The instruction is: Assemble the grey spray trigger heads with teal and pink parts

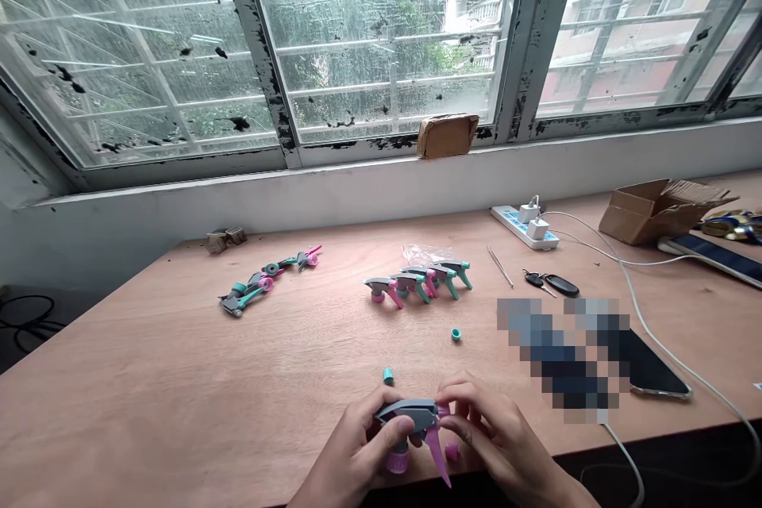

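My left hand (376,436) is closed around the grey body of a spray trigger head (417,414), which has a pink trigger and a pink screw collar below. At its front end, my right hand (485,417) pinches the small pink nozzle (443,410) between thumb and fingers. Under the right hand lies a loose pink cap (452,452) near the table's front edge. Just beyond the left hand is a teal cap (388,375), and a teal ring-like cap (456,335) rests farther back.
Several spray heads (417,282) stand in a row mid-table beside a clear plastic bag (425,255). Others lie at left (247,294). On the right are tweezers (500,267), keys (551,283), a phone (658,365), a power strip (524,227), cables and an open cardboard box (655,210).
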`<state>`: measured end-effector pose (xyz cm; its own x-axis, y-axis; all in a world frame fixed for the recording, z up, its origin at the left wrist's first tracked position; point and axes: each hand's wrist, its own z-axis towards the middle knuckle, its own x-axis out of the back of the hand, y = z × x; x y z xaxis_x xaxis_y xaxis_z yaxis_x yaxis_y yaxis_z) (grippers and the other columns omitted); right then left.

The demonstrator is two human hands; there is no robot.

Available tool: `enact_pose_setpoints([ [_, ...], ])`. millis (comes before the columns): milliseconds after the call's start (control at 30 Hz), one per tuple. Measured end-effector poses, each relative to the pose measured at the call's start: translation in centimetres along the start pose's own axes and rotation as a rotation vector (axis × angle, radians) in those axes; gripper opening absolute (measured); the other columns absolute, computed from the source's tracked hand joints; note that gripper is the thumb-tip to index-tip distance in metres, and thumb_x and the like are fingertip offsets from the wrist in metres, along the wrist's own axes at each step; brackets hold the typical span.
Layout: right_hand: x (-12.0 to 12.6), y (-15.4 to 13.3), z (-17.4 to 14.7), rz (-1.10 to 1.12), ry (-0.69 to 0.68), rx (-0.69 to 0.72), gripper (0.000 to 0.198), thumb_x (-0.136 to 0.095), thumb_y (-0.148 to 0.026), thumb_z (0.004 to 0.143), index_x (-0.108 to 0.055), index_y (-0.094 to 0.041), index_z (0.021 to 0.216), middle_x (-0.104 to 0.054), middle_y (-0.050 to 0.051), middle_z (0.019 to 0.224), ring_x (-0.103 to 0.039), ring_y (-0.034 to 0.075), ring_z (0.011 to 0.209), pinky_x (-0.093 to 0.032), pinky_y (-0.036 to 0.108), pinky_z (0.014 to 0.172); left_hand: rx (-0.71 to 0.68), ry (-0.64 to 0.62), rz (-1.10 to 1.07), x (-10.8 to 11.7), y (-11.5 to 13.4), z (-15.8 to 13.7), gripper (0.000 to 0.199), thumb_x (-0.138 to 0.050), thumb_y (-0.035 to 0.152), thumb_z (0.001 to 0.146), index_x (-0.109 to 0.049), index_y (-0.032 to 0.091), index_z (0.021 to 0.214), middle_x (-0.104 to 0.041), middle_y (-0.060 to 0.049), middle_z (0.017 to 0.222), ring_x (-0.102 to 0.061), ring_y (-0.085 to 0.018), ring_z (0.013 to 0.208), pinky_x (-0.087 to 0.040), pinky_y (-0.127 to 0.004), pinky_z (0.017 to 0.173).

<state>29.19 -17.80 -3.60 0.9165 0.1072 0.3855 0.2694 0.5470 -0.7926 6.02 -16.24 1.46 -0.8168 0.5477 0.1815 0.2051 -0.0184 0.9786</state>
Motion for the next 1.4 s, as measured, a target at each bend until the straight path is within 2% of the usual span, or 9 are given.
enact_pose_setpoints([
  [233, -0.2, 0.4, -0.2, -0.073, 0.017, -0.011, 0.015, -0.050, -0.032, 0.106, -0.063, -0.023, 0.106, -0.070, 0.005, 0.091, -0.065, 0.017, 0.072, -0.049, 0.026, 0.064, 0.025, -0.014, -0.027, -0.1, -0.2, 0.1, 0.035, -0.064, 0.050, 0.094, -0.068, 0.016, 0.102, -0.065, -0.002, 0.085, -0.059, -0.015, 0.072, -0.046, -0.023, 0.066],
  [433, -0.3, 0.3, -0.1, -0.114, 0.003, -0.025, 0.026, -0.045, -0.038, 0.108, -0.061, -0.023, 0.094, -0.067, 0.003, 0.082, -0.063, 0.017, 0.069, -0.045, 0.027, 0.064, 0.006, -0.011, 0.011, -0.1, -0.1, 0.0, 0.030, -0.065, 0.046, 0.094, -0.070, 0.017, 0.101, -0.066, -0.002, 0.089, -0.059, -0.016, 0.078, -0.045, -0.023, 0.070],
  [600, 0.4, -0.3, 0.2, -0.073, -0.050, -0.153, 0.031, -0.045, -0.046, 0.106, -0.064, -0.022, 0.099, -0.065, 0.001, 0.080, -0.059, 0.016, 0.069, -0.045, 0.027, 0.064, 0.000, 0.013, -0.029, 0.0, -0.4, 0.1, 0.034, -0.060, 0.048, 0.098, -0.069, 0.017, 0.106, -0.071, -0.005, 0.093, -0.062, -0.016, 0.076, -0.047, -0.024, 0.069],
  [700, 1.7, -0.8, 0.3, -0.031, -0.201, -0.266, 0.044, -0.074, -0.054, 0.088, -0.063, -0.026, 0.120, -0.061, -0.003, 0.077, -0.056, 0.015, 0.066, -0.043, 0.024, 0.060, -0.024, 0.071, -0.053, 0.2, -0.6, 0.2, 0.035, -0.059, 0.049, 0.099, -0.070, 0.017, 0.109, -0.072, -0.005, 0.093, -0.063, -0.018, 0.081, -0.047, -0.025, 0.071],
  [800, 2.9, -1.1, 0.4, -0.035, -0.331, -0.291, 0.062, -0.094, -0.052, 0.062, -0.068, -0.027, 0.113, -0.062, -0.004, 0.081, -0.055, 0.016, 0.069, -0.040, 0.023, 0.058, -0.024, 0.126, -0.036, 0.3, -0.6, 0.2, 0.035, -0.057, 0.049, 0.100, -0.071, 0.017, 0.109, -0.072, -0.005, 0.093, -0.064, -0.019, 0.086, -0.047, -0.026, 0.074],
  [967, 2.6, -0.7, 0.4, -0.029, -0.345, -0.233, 0.027, -0.079, -0.047, 0.085, -0.072, -0.025, 0.099, -0.065, -0.002, 0.084, -0.057, 0.014, 0.066, -0.044, 0.023, 0.059, -0.015, 0.140, -0.019, 0.3, -0.5, 0.2, 0.038, -0.057, 0.049, 0.100, -0.071, 0.017, 0.113, -0.071, -0.005, 0.091, -0.063, -0.020, 0.086, -0.046, -0.027, 0.075],
  [1167, 1.1, 0.5, 0.1, -0.273, 0.047, -0.255, 0.034, -0.053, -0.042, 0.103, -0.058, -0.022, 0.130, -0.068, 0.004, 0.092, -0.056, 0.015, 0.057, -0.050, 0.028, 0.060, -0.023, 0.124, -0.057, 0.1, -0.4, 0.1, 0.033, -0.058, 0.047, 0.100, -0.071, 0.017, 0.107, -0.072, -0.006, 0.093, -0.065, -0.020, 0.089, -0.048, -0.026, 0.077],
  [1300, 1.2, 0.3, -0.3, -0.189, -0.040, -0.157, 0.036, -0.052, -0.041, 0.104, -0.055, -0.027, 0.136, -0.070, 0.004, 0.098, -0.059, 0.014, 0.061, -0.050, 0.025, 0.059, 0.010, 0.043, -0.056, -0.1, 0.0, 0.0, 0.033, -0.058, 0.047, 0.100, -0.071, 0.018, 0.108, -0.072, -0.005, 0.092, -0.063, -0.017, 0.080, -0.047, -0.023, 0.069],
  [1400, 1.1, 0.2, -0.4, -0.141, -0.088, -0.116, 0.029, -0.056, -0.043, 0.103, -0.064, -0.026, 0.124, -0.070, 0.001, 0.085, -0.059, 0.014, 0.060, -0.048, 0.023, 0.056, 0.017, -0.002, -0.012, -0.2, 0.2, 0.0, 0.032, -0.059, 0.047, 0.100, -0.071, 0.017, 0.106, -0.071, -0.003, 0.090, -0.059, -0.014, 0.074, -0.045, -0.023, 0.069],
])
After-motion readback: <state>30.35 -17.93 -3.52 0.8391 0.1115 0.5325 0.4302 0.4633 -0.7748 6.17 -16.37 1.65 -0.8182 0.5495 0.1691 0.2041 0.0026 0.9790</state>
